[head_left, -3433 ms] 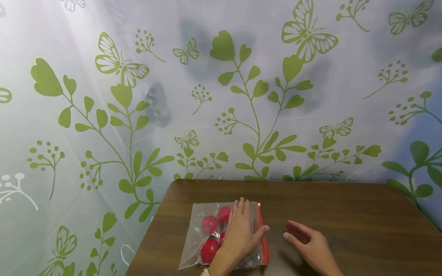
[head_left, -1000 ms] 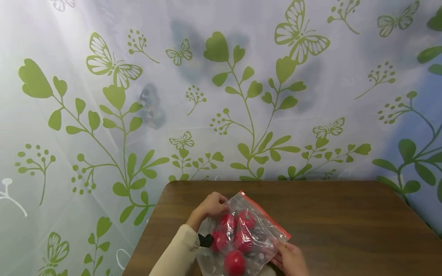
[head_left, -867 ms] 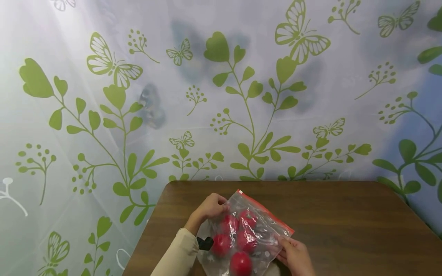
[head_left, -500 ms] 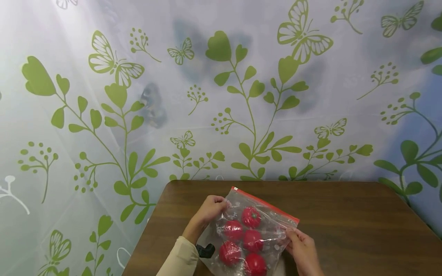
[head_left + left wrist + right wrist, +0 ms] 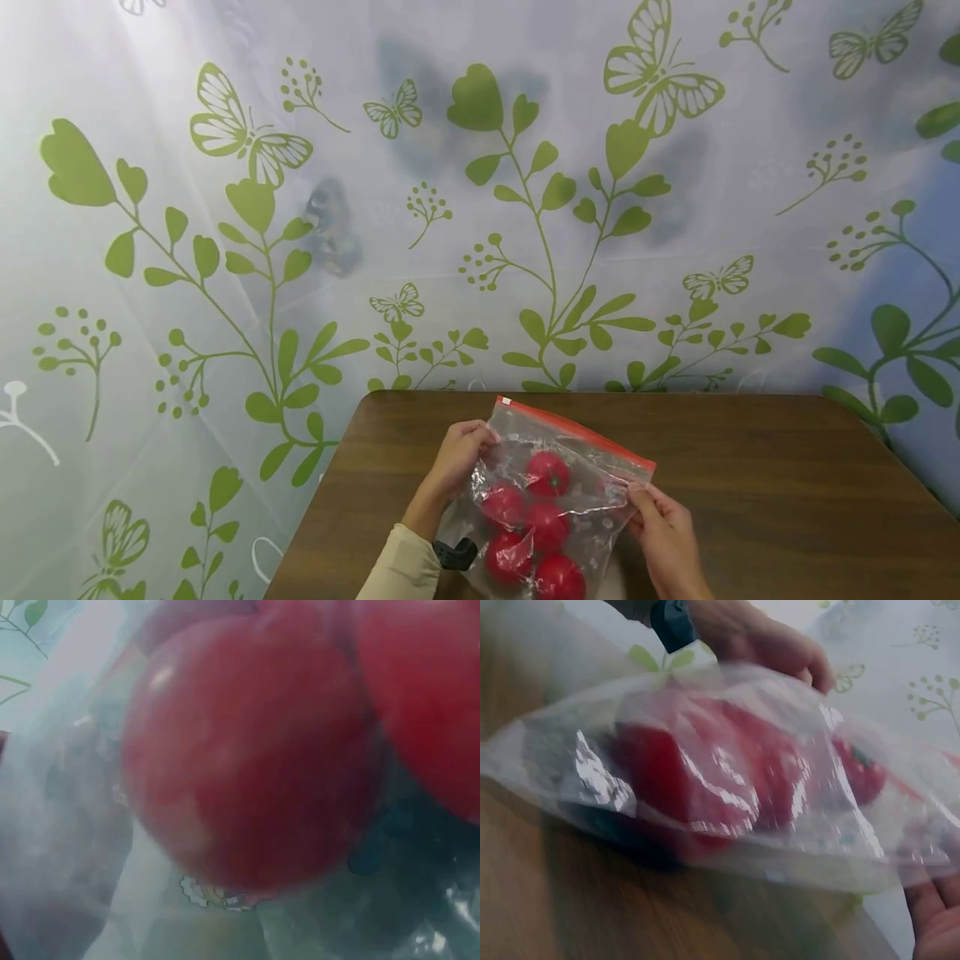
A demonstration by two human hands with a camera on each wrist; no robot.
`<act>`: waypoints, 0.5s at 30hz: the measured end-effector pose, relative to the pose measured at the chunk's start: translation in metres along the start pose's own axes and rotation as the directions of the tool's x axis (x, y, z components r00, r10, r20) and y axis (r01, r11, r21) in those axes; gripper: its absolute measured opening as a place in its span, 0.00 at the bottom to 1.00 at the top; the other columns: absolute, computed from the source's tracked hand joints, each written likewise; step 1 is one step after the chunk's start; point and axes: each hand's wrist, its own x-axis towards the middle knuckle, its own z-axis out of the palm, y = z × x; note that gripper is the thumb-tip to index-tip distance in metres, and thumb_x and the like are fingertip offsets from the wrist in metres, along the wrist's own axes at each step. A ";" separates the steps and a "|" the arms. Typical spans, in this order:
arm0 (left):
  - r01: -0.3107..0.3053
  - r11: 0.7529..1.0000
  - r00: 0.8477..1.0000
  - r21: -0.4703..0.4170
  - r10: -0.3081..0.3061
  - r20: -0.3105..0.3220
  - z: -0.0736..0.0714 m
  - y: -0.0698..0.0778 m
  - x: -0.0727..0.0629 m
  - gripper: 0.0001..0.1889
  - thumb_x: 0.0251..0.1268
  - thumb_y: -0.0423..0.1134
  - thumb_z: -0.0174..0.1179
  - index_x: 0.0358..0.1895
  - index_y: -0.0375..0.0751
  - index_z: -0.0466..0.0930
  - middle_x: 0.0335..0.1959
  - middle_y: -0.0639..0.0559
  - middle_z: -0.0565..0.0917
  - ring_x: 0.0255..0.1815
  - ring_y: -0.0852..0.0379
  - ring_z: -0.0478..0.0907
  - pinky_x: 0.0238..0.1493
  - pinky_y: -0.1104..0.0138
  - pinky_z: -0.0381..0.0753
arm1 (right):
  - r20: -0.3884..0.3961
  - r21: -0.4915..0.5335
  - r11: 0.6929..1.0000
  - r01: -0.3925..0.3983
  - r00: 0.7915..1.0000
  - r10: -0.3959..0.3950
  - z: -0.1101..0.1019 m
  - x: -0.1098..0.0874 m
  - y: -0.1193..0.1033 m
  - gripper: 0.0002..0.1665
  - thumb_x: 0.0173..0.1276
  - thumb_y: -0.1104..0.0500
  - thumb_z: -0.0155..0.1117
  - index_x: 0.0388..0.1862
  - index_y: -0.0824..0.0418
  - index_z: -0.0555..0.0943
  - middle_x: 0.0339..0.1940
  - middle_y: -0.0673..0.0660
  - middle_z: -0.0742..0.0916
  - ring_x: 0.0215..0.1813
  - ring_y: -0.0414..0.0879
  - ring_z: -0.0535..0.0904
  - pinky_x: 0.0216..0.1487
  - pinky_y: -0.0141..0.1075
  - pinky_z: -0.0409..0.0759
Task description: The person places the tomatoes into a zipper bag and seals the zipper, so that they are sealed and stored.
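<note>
A clear zip bag (image 5: 517, 429) with a red zip strip (image 5: 581, 430) along its top holds several red tomatoes (image 5: 547, 473), one showing a green stem spot. At the strip's left end sits a white slider (image 5: 506, 402). My left hand (image 5: 459, 457) pinches the bag's left edge just below the strip. On the opposite side, my right hand (image 5: 666, 529) grips the right edge between thumb and fingers. One tomato (image 5: 247, 757), seen through plastic, fills most of the left wrist view. In the right wrist view the bag (image 5: 547, 754) hangs slanted over the wood, tomatoes bunched inside.
The brown wooden table (image 5: 787, 492) extends to the right and behind the bag. A pale curtain (image 5: 480, 192) with green leaves and butterflies hangs at its back edge. A black wrist device (image 5: 456, 553) on the left arm lies against the bag's side.
Earlier my left hand lay flat on the bag and the right was free. Now both hold its side edges; lately the bag has turned, its strip's left end rising and right end moving right.
</note>
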 end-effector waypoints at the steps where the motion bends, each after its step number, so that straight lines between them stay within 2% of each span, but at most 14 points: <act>1: 0.010 0.999 1.000 -0.034 -0.010 0.004 0.001 0.001 0.000 0.09 0.70 0.33 0.58 0.32 0.35 0.83 0.26 0.54 0.85 0.28 0.58 0.82 0.35 0.66 0.84 | 0.027 0.023 0.999 0.027 0.999 -0.027 -0.002 0.000 0.001 0.19 0.91 0.60 0.51 0.66 0.67 0.84 0.47 0.43 0.94 0.52 0.35 0.90 0.52 0.30 0.89; 4: 0.031 0.995 1.000 -0.093 -0.031 0.006 0.002 0.005 -0.001 0.12 0.78 0.40 0.58 0.34 0.38 0.81 0.24 0.51 0.86 0.24 0.57 0.86 0.32 0.66 0.86 | 0.098 0.087 0.993 0.076 0.992 -0.084 -0.007 0.000 0.002 0.18 0.90 0.62 0.50 0.56 0.55 0.90 0.48 0.48 0.95 0.51 0.37 0.91 0.52 0.32 0.90; 7: 0.039 0.996 0.999 -0.085 -0.039 -0.004 0.004 0.008 0.000 0.14 0.82 0.45 0.59 0.41 0.37 0.84 0.24 0.52 0.84 0.21 0.58 0.85 0.26 0.68 0.83 | 0.118 0.102 0.992 0.077 0.989 -0.089 -0.009 -0.001 0.001 0.20 0.91 0.62 0.50 0.53 0.51 0.91 0.48 0.49 0.94 0.52 0.39 0.92 0.52 0.32 0.90; 9: 0.021 0.999 0.999 -0.040 -0.022 -0.034 0.005 0.012 0.000 0.14 0.82 0.44 0.61 0.45 0.34 0.85 0.26 0.53 0.82 0.23 0.60 0.83 0.27 0.68 0.81 | 0.109 0.090 0.994 0.068 0.991 -0.077 -0.009 -0.001 0.001 0.19 0.91 0.62 0.50 0.53 0.51 0.90 0.48 0.49 0.95 0.52 0.39 0.92 0.53 0.32 0.90; 11: -0.010 1.000 0.998 0.014 0.011 -0.069 0.007 0.017 0.000 0.13 0.81 0.41 0.61 0.47 0.33 0.87 0.30 0.52 0.83 0.28 0.60 0.81 0.30 0.68 0.80 | 0.094 0.070 0.996 0.050 0.994 -0.056 -0.010 -0.001 0.001 0.17 0.91 0.62 0.49 0.56 0.56 0.88 0.48 0.48 0.95 0.52 0.38 0.91 0.53 0.32 0.90; 15: -0.042 0.992 0.990 0.121 0.057 -0.126 0.011 0.028 -0.001 0.11 0.79 0.38 0.62 0.44 0.32 0.87 0.35 0.51 0.82 0.35 0.58 0.76 0.34 0.66 0.77 | 0.055 0.038 0.999 0.035 0.998 -0.037 -0.011 0.000 -0.001 0.16 0.90 0.62 0.52 0.55 0.58 0.89 0.46 0.48 0.95 0.50 0.38 0.92 0.51 0.32 0.90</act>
